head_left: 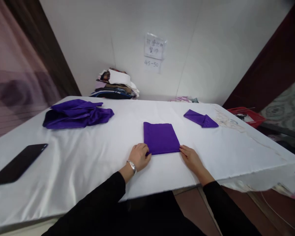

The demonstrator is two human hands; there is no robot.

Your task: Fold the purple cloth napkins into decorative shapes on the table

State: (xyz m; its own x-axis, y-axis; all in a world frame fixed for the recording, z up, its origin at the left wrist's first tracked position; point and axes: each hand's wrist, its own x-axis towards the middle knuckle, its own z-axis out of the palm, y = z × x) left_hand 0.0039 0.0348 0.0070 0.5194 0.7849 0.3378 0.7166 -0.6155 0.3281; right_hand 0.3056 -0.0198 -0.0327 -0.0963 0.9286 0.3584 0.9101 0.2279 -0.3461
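Just right of the centre of the frame, a folded purple cloth (161, 138) lies flat on a white tablecloth (108, 173), roughly square in outline, its near edge straight and its far left corner slightly rounded. The left hand (139, 156), with a silvery bracelet (132, 167) at the wrist, is drawn in narrow at the near left corner, fingers bent over it and thumb close by; the right hand (190, 159) touches the near right corner with its fingertips, likewise narrow. Whether either hand pinches the layers or merely presses on them cannot be told. The cloth should prove light, soft and unbreakable, though prone to creasing; its stacked layers probably lend a little body, yet may slide over one another and over the smooth-looking cover beneath. The near corners, with all layers taken together between thumb and fingers, appear the soundest hold; a grip on the top layer alone would likely disturb the outline. Upper left of centre, a crumpled purple fabric (76, 114) shows comparable limpness; right of centre, a smaller folded purple piece (202, 119) lies well apart. At lower left rests a dark flat device (19, 164).
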